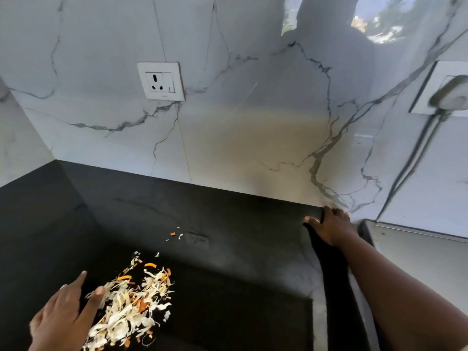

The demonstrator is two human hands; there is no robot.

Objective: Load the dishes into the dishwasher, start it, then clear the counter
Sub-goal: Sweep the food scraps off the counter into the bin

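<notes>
**Inspector:** Desk (228, 224) condition first. What lay on it?

**Assistant:** The black desk carried a heap of vegetable scraps (129, 300), pale shreds mixed with orange bits, at its near left part. A few stray bits (174, 234) lay apart from the heap, farther back toward the marble wall (240, 110).

**Inspector:** Left hand?

**Assistant:** The left hand (63, 317) lay flat on the desk just left of the heap, its fingers (97, 297) straight and slightly spread, touching the heap's near-left edge. It gripped nothing.

**Inspector:** Right hand?

**Assistant:** The right hand (329, 228) was far back at the right, near where desk met wall, pressing down on a black cloth (331, 272). The cloth trailed from under the hand toward the viewer along the desk's right edge. The thumb pointed left; the other fingers were blurred, so I could not tell whether they curled round the cloth.

**Inspector:** Surroundings?

**Assistant:** A white wall socket (160, 81) sat on the marble above the desk. At the right edge, a plug and cable (428, 122) hung from a second plate, blurred.
</notes>
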